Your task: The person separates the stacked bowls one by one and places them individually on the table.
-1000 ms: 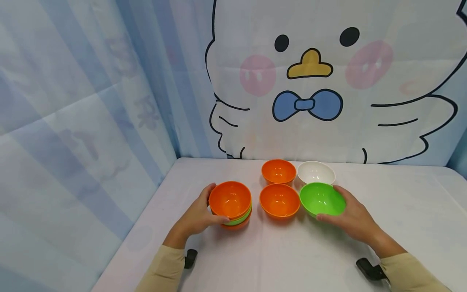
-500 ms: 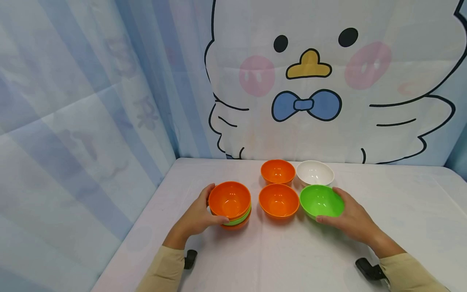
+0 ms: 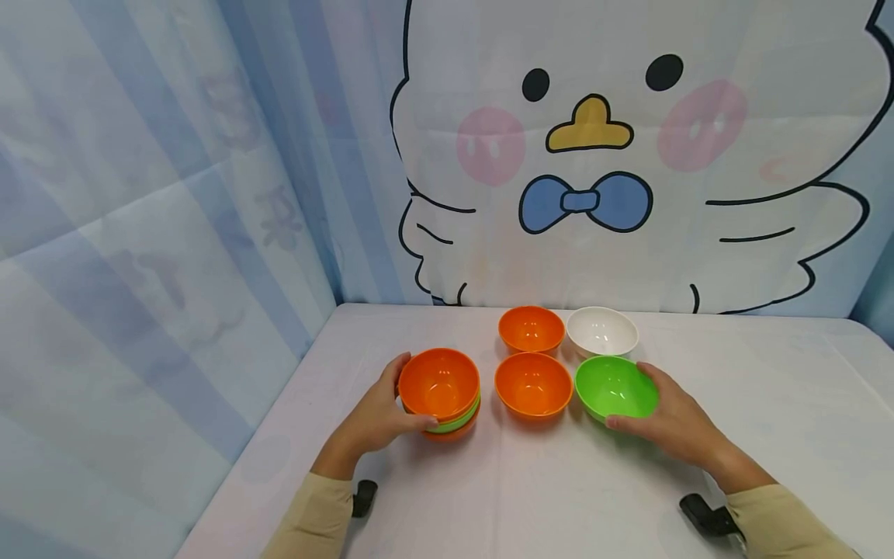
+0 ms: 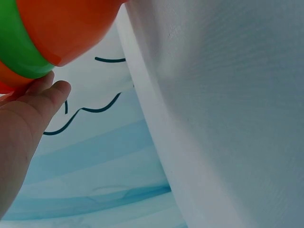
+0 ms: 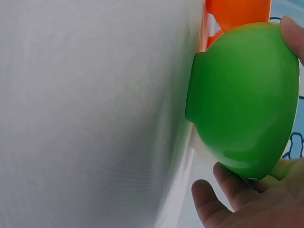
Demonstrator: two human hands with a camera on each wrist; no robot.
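My left hand (image 3: 380,415) grips the left side of a stack of bowls, an orange bowl (image 3: 439,383) on top with green and orange ones under it. In the left wrist view the fingers (image 4: 47,95) lie against the stacked bowls (image 4: 71,28). My right hand (image 3: 680,423) holds a green bowl (image 3: 615,388) by its right side, thumb at the near rim. The right wrist view shows this green bowl (image 5: 247,99) with its base at the table surface, between thumb and fingers. Just left of it stands a single orange bowl (image 3: 533,386).
Behind stand another orange bowl (image 3: 531,330) and a white bowl (image 3: 602,332), side by side. A white cloth covers the table (image 3: 545,497). A patterned curtain (image 3: 594,256) hangs at the table's back edge, another curtain (image 3: 140,272) at the left.
My right hand and the green bowl have come slightly nearer, opening a small offset from the white bowl. The left hand keeps its grip on the stack.
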